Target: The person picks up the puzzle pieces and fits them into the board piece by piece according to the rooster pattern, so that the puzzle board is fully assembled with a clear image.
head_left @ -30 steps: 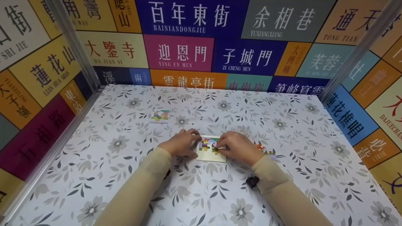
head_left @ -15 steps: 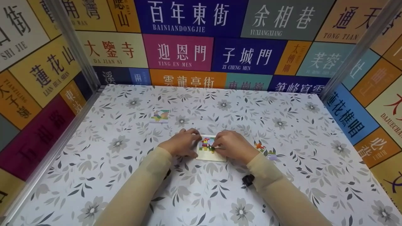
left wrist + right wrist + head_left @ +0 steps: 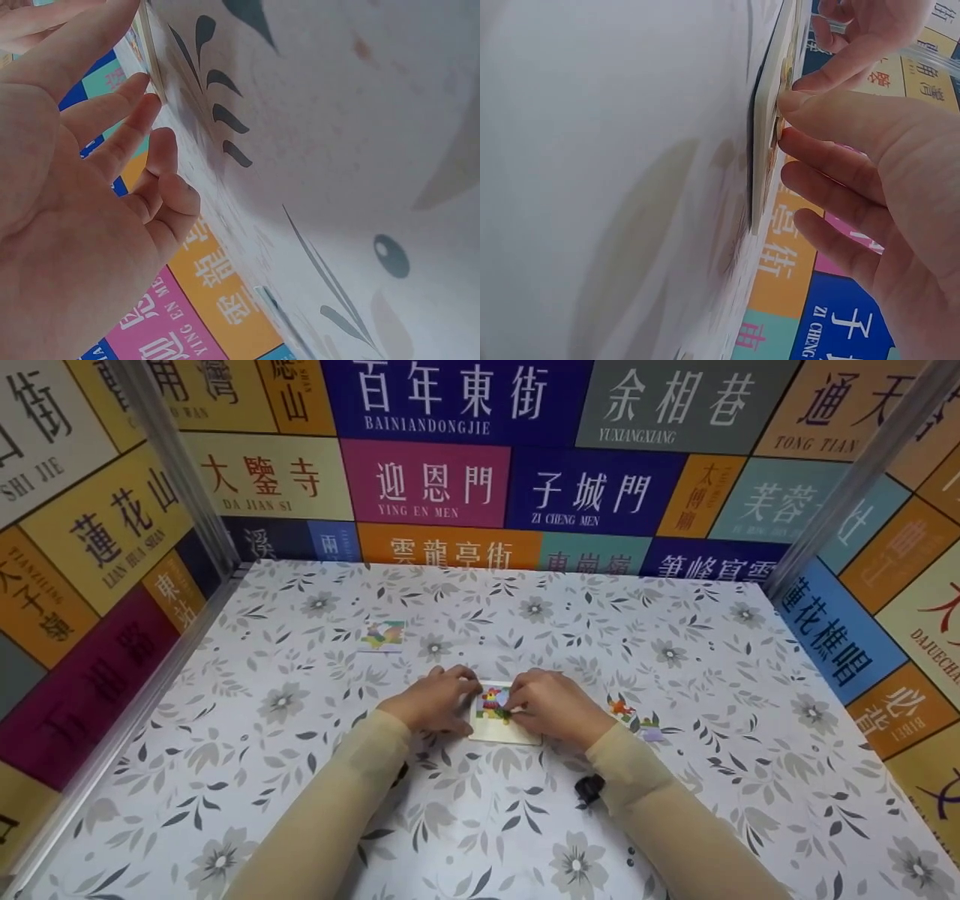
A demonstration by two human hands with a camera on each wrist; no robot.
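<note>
A small cream jigsaw puzzle board (image 3: 504,733) lies flat mid-table, its upper part filled with colourful joined pieces (image 3: 491,699) and its lower strip bare. My left hand (image 3: 435,702) holds the board's left edge, thumb near the bottom corner and fingers near the top. Over the board's right part, my right hand (image 3: 559,706) pinches a puzzle piece (image 3: 779,127) between thumb and forefinger, low against the picture; the fingers mostly hide it. The right wrist view shows the board (image 3: 760,161) edge-on beneath the fingertips.
Right of the right hand lie loose puzzle pieces: an orange-patterned one (image 3: 621,708) and a green-purple one (image 3: 650,730). A small colourful section (image 3: 382,637) lies farther back on the left. Flower-patterned cloth (image 3: 300,780) covers the table; sign-printed walls (image 3: 442,484) stand around it.
My right hand has shifted slightly left and away from me over the board with the puzzle piece, uncovering more of the loose pieces at right. My left hand stays at the board's edge.
</note>
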